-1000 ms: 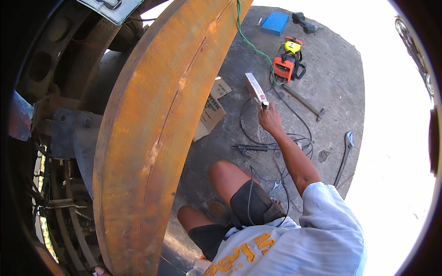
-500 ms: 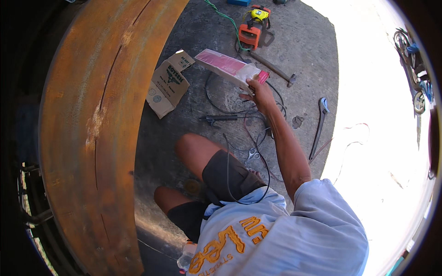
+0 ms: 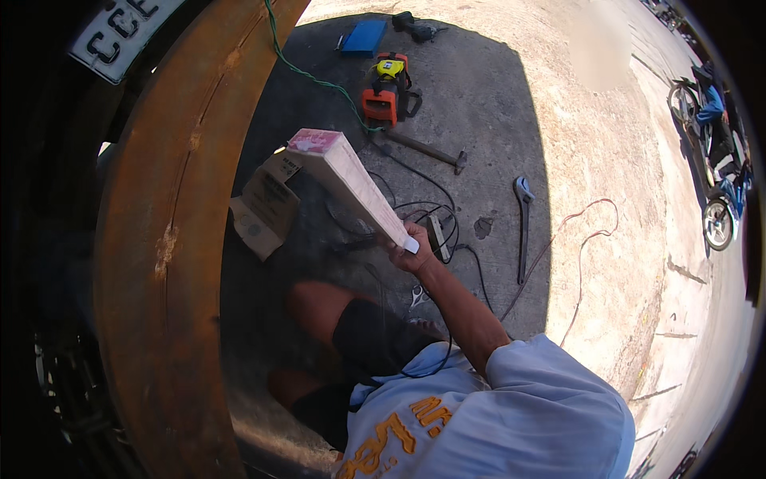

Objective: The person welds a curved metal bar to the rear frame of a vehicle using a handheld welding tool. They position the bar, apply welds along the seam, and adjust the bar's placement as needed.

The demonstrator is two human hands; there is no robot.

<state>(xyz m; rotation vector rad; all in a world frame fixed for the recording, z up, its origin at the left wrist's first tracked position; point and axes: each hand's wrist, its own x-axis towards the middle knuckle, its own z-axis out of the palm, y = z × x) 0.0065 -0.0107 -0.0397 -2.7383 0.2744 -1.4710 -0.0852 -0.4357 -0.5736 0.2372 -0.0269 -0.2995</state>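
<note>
My right hand (image 3: 414,243) grips the near end of a long, narrow pink-and-white box (image 3: 349,181), holding it tilted over the concrete. Beneath it are coiled black cables (image 3: 439,197) and a dark tool (image 3: 351,246) in shadow. A torn brown cardboard piece (image 3: 263,209) lies just left of the box. To my left runs a large rusty curved steel beam (image 3: 157,295) with a long cracked line along it. My left hand is not in view.
A hammer (image 3: 435,156), orange-black machine (image 3: 383,105) with yellow tape measure (image 3: 388,69), blue case (image 3: 363,38), black power tool (image 3: 416,30), large wrench (image 3: 523,231) and green cord (image 3: 319,84) lie on the concrete (image 3: 495,104). Motorbikes (image 3: 708,160) stand on the sunlit right.
My right hand has moved lower with the box, swinging it to a different angle with its far end toward me on the left. The head view has shifted, showing more sunlit ground.
</note>
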